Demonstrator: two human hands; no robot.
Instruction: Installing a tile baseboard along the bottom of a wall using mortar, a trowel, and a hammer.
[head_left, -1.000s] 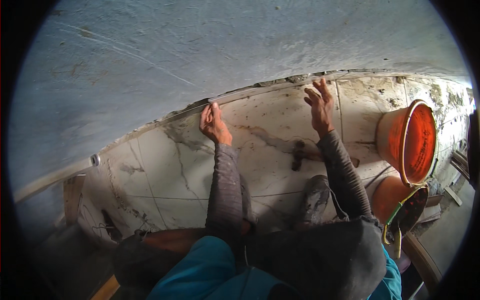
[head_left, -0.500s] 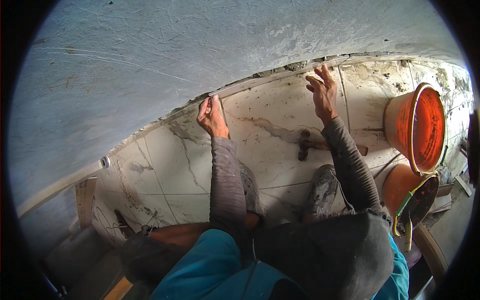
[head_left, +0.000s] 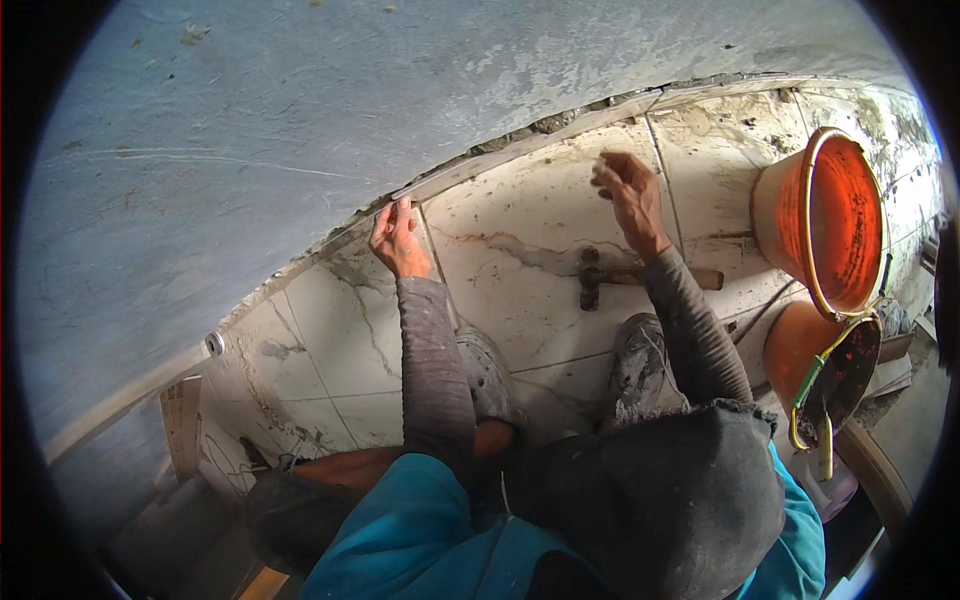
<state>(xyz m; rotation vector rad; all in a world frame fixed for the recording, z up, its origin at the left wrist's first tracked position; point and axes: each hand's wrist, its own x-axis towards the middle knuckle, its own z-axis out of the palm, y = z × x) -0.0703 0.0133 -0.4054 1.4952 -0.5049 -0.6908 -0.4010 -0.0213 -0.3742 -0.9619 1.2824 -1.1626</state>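
Note:
A long, narrow pale strip (head_left: 520,150) runs along the foot of the grey wall (head_left: 300,100), above the floor tiles. Thumb and fingers of my left hand (head_left: 400,245) are pinched at its left end, against the wall; the exact contact is partly hidden. My right hand (head_left: 635,200) hovers over the floor short of the strip, empty, its fingers loosely bent, apart and slightly blurred. Below that hand a hammer (head_left: 592,280) lies on the marbled tiles (head_left: 490,270), its wooden handle passing under my right forearm.
An orange-lined bucket (head_left: 840,225) lies tipped at the right. Beside it stands a second orange container (head_left: 795,350) with a yellow-green handle. Dusty shoes (head_left: 640,370) rest on the tiles near my knees. A pale rail (head_left: 130,400) with a round end lies at the left.
My right hand has drawn back from the wall, its fingers bending more. My left hand stays at the strip's left end. The whole view has shifted slightly.

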